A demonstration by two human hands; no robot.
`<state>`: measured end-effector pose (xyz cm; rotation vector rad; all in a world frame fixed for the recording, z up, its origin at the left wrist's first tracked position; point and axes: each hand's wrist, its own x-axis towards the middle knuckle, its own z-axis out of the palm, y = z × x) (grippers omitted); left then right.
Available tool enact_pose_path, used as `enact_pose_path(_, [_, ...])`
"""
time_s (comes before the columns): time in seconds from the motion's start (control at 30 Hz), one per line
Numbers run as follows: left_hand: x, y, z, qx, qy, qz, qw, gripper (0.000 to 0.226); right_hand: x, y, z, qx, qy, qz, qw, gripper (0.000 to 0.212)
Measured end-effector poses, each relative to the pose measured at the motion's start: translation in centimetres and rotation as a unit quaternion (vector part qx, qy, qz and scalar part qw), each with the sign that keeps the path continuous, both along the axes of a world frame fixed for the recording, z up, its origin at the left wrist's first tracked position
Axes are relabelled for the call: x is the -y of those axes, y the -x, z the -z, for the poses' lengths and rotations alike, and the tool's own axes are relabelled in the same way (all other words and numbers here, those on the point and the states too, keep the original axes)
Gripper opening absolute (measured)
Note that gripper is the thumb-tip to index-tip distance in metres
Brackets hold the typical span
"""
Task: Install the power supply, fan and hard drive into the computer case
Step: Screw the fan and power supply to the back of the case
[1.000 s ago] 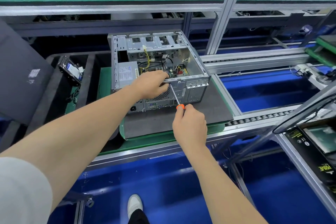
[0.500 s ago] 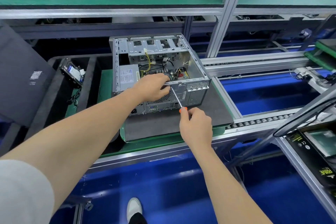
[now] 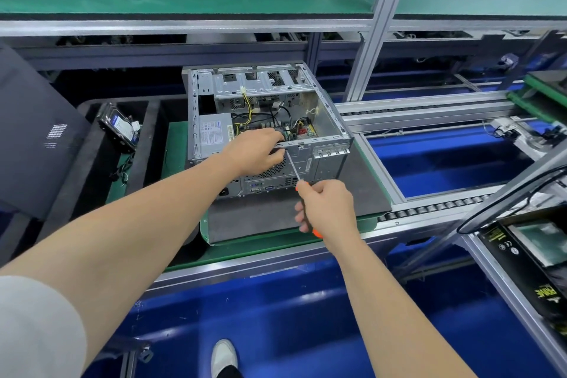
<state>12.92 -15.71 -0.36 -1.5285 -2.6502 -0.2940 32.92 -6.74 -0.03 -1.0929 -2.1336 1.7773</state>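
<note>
Orange screwdriver (image 3: 292, 166) clenched in curled right fingers (image 3: 302, 218).

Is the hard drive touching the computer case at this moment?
Apart. The head view shows the hard drive lying in the black tray, a tray divider between it and the computer case.

The case (image 3: 329, 159) is of bare silver metal and lies on its side on the tabletop, with the open side up and the rear panel with its ports toward the person. The power supply (image 3: 213, 133), a grey box with a white label, sits inside the case at the near left corner, against the left wall. The hard drive (image 3: 118, 127), with a blue and white label, stands tilted in a black tray, well apart to the left of the case.
</note>
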Motion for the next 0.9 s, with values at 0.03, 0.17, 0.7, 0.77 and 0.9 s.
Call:
enact_pose_path(0.03, [0.0,0.0,0.0,0.000,0.000,-0.001,1.000,0.026,-0.1,0.1,-0.5,-0.015,0.196,0.001,0.981,0.036])
enact_pose_path(0.17, [0.0,-0.1,0.1,0.000,-0.003,-0.002,1.000,0.028,-0.5,-0.9,-0.5,-0.031,0.493,-0.028,0.869,0.040])
enact_pose_path(0.7, [0.0,-0.1,0.2,0.001,-0.008,-0.004,1.000,0.029,-1.2,0.0,-1.0,-0.048,0.505,-0.017,0.861,0.042])
enact_pose_path(0.77, [0.0,-0.1,0.2,0.000,-0.007,-0.004,1.000,0.029,-1.3,-0.1,-1.3,-0.036,0.480,-0.038,0.876,0.043])
enact_pose_path(0.9, [0.1,0.1,0.4,-0.006,-0.016,0.002,1.000,0.031,-1.4,-0.3,-1.3,-0.006,0.411,-0.063,0.909,0.053])
